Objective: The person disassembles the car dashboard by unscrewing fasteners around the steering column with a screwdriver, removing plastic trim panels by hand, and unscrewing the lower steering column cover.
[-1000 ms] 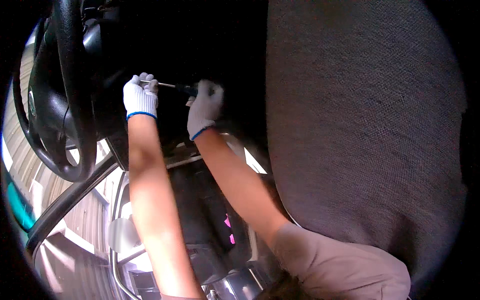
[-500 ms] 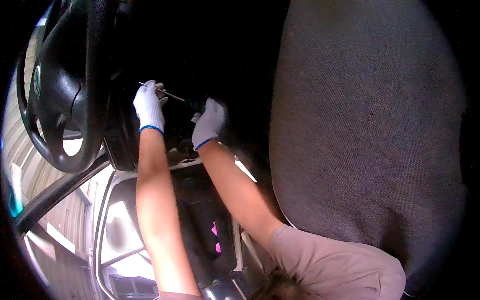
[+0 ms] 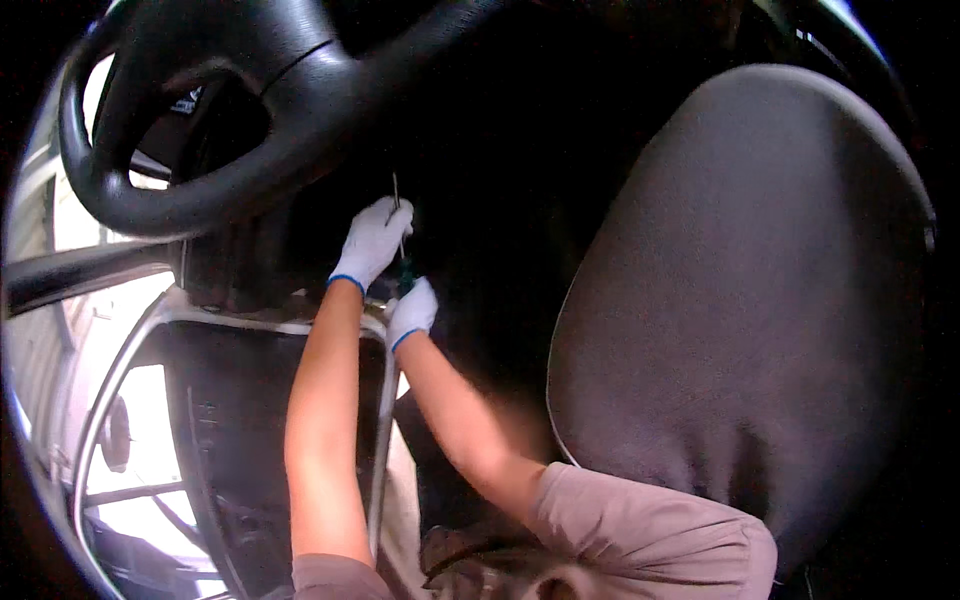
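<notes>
A screwdriver with a dark green handle (image 3: 405, 272) and a thin metal shaft (image 3: 395, 184) is held between my two hands, its tip pointing away from me. My left hand (image 3: 372, 240), in a white knit glove with a blue cuff, is closed around the shaft. Nearer to me, my right hand (image 3: 413, 308) in a matching glove is closed at the handle, covering its lower end. Past the tip lies deep shadow in the footwell, so whatever is there cannot be made out.
A black steering wheel (image 3: 300, 150) looms at the upper left. On the right stands a dark grey fabric car seat (image 3: 740, 300). The opened car door (image 3: 240, 400) with its window is at the lower left, beside the door frame (image 3: 383, 440).
The view has shifted, with more steering wheel and seat showing. The screwdriver has turned from lying slantwise to pointing nearly straight away from me. My hands have come closer together.
</notes>
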